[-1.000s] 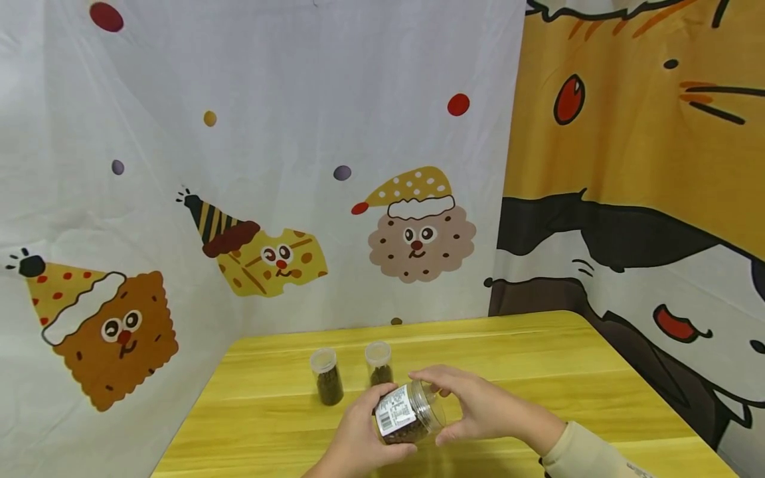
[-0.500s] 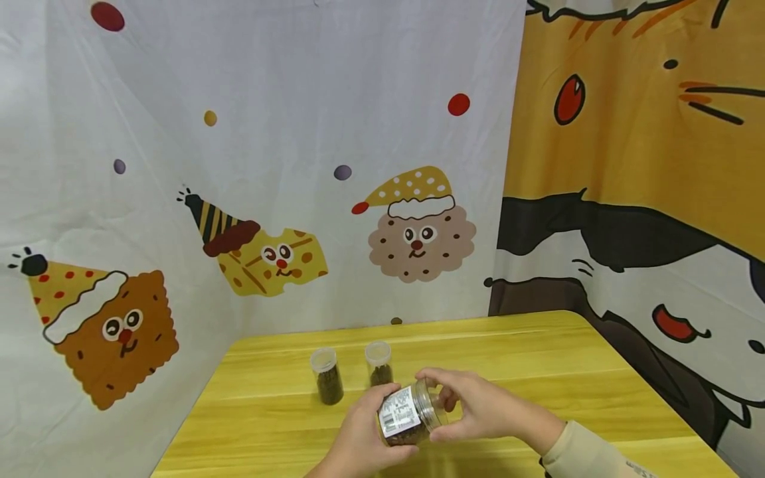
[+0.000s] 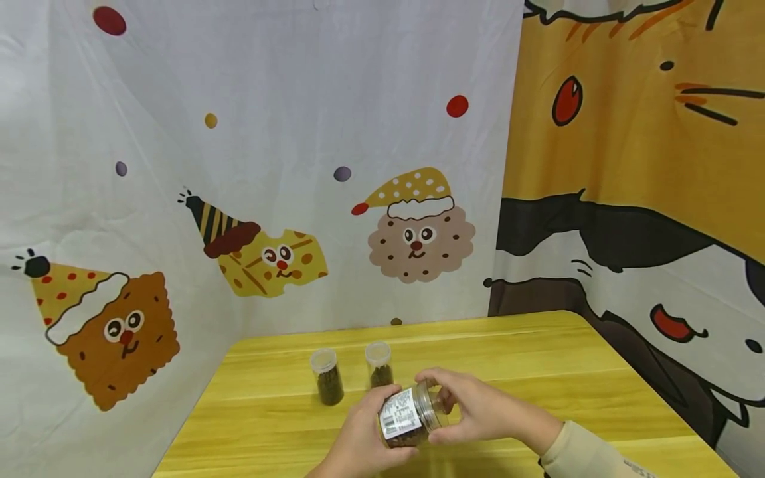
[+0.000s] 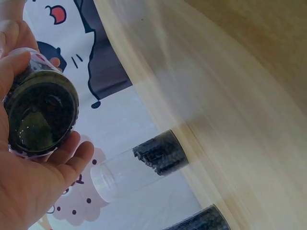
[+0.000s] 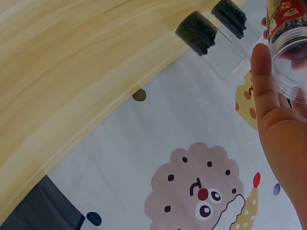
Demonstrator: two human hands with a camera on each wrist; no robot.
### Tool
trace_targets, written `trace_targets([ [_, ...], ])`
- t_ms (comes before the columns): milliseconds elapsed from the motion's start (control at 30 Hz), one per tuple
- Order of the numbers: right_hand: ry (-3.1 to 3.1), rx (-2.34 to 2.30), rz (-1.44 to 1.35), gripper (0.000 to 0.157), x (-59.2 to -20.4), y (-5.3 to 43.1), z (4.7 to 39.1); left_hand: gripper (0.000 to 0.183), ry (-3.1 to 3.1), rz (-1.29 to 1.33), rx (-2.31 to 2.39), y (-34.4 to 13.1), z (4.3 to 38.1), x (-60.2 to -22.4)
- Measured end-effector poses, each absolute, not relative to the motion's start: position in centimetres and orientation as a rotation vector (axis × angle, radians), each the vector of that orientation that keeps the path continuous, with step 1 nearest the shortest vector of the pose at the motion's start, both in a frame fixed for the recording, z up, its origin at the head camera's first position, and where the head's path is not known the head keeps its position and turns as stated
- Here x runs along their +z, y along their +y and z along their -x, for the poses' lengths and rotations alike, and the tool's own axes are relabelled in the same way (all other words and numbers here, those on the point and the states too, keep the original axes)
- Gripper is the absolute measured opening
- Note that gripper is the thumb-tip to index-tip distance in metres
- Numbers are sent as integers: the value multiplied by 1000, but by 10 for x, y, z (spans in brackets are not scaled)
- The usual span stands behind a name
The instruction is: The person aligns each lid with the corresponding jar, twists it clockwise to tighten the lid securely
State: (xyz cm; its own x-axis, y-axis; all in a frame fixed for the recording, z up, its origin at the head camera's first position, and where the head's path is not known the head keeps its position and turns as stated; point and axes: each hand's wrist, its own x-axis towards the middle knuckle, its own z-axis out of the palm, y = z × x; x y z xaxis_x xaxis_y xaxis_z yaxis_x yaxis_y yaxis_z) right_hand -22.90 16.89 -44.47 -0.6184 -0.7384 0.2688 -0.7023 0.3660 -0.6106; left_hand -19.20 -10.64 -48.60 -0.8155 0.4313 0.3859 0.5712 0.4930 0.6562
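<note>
My left hand [image 3: 361, 435] grips a clear plastic jar [image 3: 400, 418] with a white barcode label and dark contents. The jar is tipped, with its ribbed, clear mouth end toward the right. Around the clear lid [image 3: 431, 406] at that end, the thumb and fingers of my right hand [image 3: 478, 411] are curled. In the left wrist view the dark round base of the jar [image 4: 43, 112] faces the camera. A red label shows on the jar [image 5: 288, 18] in the right wrist view, where fingertips are seen through the clear end.
Two clear cylindrical jars, partly filled with dark pieces, stand upright on the yellow wood-grain table [image 3: 263, 411]: a left jar [image 3: 329, 382] and a right jar [image 3: 379, 368], just behind my left hand. A cartoon-printed curtain [image 3: 358, 86] hangs behind the table.
My right hand has moved slightly and its fingers have closed in further round the lid end. The jar has shifted a little to the right in my left hand. The two standing jars stay put.
</note>
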Motion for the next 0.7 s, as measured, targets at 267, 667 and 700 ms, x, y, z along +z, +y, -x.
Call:
trace_targets([
  [267, 2537, -1103, 1296, 75, -448, 169, 228, 86, -2556, 884, -1188, -107, 190, -488],
  [667, 2649, -1015, 1486, 93, -445, 173, 222, 87, -2539, 856, -1230, -106, 192, -490],
  [700, 2639, -1029, 1494, 90, -445, 173, 223, 87, -2542, 854, -1232, -107, 192, -490],
])
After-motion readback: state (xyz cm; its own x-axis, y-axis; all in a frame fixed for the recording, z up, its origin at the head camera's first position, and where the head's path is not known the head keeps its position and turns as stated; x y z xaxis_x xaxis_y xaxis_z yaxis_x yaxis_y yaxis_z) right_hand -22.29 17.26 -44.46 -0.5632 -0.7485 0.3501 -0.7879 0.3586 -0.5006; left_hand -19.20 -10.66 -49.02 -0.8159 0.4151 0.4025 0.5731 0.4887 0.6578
